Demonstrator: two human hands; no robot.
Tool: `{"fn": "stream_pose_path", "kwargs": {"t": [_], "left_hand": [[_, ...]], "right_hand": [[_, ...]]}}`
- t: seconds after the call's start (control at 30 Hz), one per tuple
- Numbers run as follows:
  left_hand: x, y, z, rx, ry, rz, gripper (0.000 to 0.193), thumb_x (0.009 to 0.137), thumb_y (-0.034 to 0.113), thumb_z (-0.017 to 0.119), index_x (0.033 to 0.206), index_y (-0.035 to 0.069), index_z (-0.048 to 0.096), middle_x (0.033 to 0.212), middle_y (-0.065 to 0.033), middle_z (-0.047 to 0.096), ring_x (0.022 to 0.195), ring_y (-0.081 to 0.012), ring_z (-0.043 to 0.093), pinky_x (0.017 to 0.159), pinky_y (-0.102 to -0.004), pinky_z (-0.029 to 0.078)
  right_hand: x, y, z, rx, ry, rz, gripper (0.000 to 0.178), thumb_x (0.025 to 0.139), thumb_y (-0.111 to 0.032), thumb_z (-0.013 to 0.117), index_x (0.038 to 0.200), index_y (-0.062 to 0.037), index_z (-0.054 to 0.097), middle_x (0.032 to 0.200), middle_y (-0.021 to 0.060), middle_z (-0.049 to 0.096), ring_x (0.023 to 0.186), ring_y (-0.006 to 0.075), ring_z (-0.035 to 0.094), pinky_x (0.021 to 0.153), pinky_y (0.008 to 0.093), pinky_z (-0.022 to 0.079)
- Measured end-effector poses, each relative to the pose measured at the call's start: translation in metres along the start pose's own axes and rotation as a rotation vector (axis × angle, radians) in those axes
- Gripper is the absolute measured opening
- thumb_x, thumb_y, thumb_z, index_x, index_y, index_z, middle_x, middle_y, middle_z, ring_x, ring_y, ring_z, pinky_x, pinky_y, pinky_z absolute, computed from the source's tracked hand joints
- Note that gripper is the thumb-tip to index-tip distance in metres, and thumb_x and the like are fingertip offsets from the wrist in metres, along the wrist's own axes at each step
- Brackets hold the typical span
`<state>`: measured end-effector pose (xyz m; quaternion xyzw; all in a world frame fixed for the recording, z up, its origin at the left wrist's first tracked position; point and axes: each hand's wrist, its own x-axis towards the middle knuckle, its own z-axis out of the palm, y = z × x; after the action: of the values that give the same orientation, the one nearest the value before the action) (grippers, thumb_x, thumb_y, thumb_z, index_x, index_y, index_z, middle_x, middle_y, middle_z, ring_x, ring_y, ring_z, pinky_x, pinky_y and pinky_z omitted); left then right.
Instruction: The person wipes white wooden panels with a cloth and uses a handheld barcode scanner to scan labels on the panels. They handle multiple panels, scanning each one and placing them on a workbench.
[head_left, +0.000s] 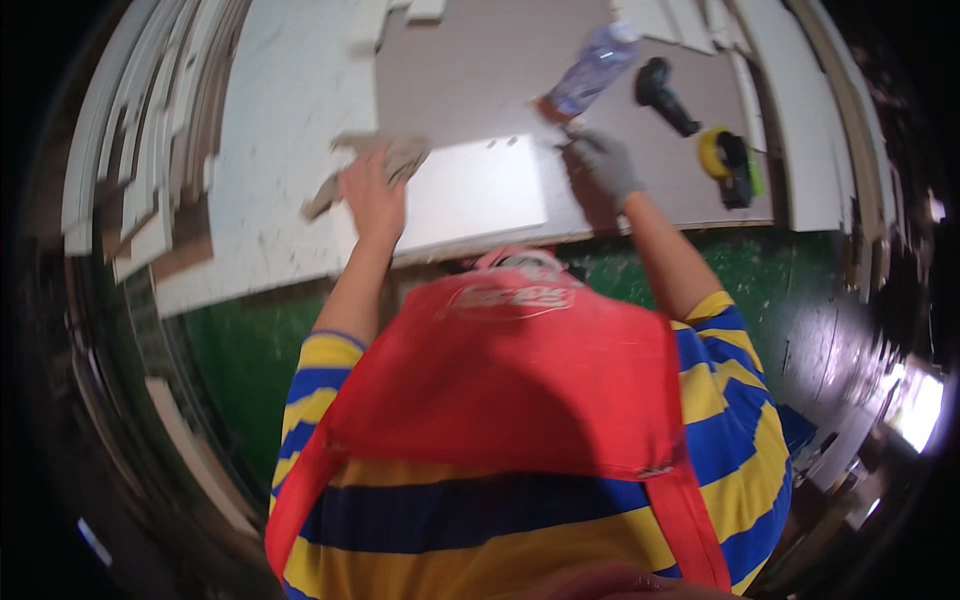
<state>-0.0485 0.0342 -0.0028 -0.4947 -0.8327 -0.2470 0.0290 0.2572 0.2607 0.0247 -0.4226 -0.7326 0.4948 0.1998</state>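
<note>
A white rectangular panel lies flat at the front edge of the worktable. At its left end my bare left hand is closed on a crumpled grey-brown rag. My right hand, in a grey glove, is just off the panel's right side with its fingers bent together. Motion blur around the fingertips hides what they hold, if anything. Beyond that hand is a clear bottle with a purple tint, tilted in the view and apart from the glove.
On the brown tabletop, a black handheld tool lies right of the bottle, near a yellow-and-black tape roll or tape measure. A large pale board covers the left side. Long white strips are stacked at far left, others at right.
</note>
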Motion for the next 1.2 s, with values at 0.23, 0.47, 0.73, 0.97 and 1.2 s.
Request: {"fn": "stream_pose_path", "kwargs": {"t": [0.23, 0.47, 0.73, 0.97, 1.2], "left_hand": [[-0.006, 0.005, 0.003, 0.047, 0.008, -0.033, 0.063, 0.082, 0.021, 0.072, 0.138, 0.010, 0.047, 0.130, -0.0150, 0.047, 0.130, -0.0321, 0.039, 0.117, -0.0529, 0.016], [0.000, 0.009, 0.002, 0.058, -0.016, -0.037, 0.059, 0.085, 0.019, 0.067, 0.139, 0.009, 0.045, 0.133, -0.0150, 0.046, 0.131, -0.0317, 0.038, 0.118, -0.0512, 0.016], [-0.002, 0.007, 0.005, 0.101, -0.024, -0.088, 0.058, 0.086, 0.024, 0.068, 0.139, 0.013, 0.046, 0.133, -0.0113, 0.047, 0.133, -0.0286, 0.037, 0.119, -0.0505, 0.014], [-0.002, 0.008, 0.008, 0.103, -0.009, -0.056, 0.058, 0.085, 0.024, 0.068, 0.138, 0.013, 0.046, 0.133, -0.0107, 0.048, 0.133, -0.0285, 0.038, 0.119, -0.0504, 0.014], [-0.006, 0.002, 0.009, 0.103, -0.031, -0.058, 0.061, 0.085, 0.025, 0.068, 0.140, 0.013, 0.045, 0.133, -0.0127, 0.048, 0.133, -0.0298, 0.038, 0.118, -0.0520, 0.014]], "right_hand": [[0.029, -0.008, 0.022, -0.076, -0.113, -0.033, 0.038, 0.094, -0.012, 0.058, 0.132, -0.0076, 0.061, 0.122, 0.0079, 0.068, 0.109, 0.0160, 0.062, 0.096, 0.0292, 0.047], [0.061, 0.000, 0.037, -0.278, -0.402, -0.281, 0.041, 0.091, -0.012, 0.054, 0.131, -0.0082, 0.062, 0.124, 0.0091, 0.068, 0.116, 0.0204, 0.062, 0.100, 0.0304, 0.047], [0.010, -0.013, 0.033, -0.557, -0.476, -0.421, 0.033, 0.091, -0.012, 0.056, 0.121, -0.0179, 0.069, 0.110, 0.0145, 0.069, 0.100, 0.0342, 0.065, 0.090, 0.0389, 0.051], [0.019, -0.010, 0.044, -0.534, -0.311, -0.494, 0.036, 0.088, -0.008, 0.054, 0.119, -0.0177, 0.069, 0.097, 0.0126, 0.069, 0.091, 0.0331, 0.065, 0.083, 0.0395, 0.051], [-0.099, 0.011, 0.041, -0.182, -0.185, -0.213, 0.042, 0.089, -0.001, 0.056, 0.129, -0.0120, 0.064, 0.100, 0.0098, 0.070, 0.086, 0.0210, 0.067, 0.077, 0.0324, 0.054]]}}
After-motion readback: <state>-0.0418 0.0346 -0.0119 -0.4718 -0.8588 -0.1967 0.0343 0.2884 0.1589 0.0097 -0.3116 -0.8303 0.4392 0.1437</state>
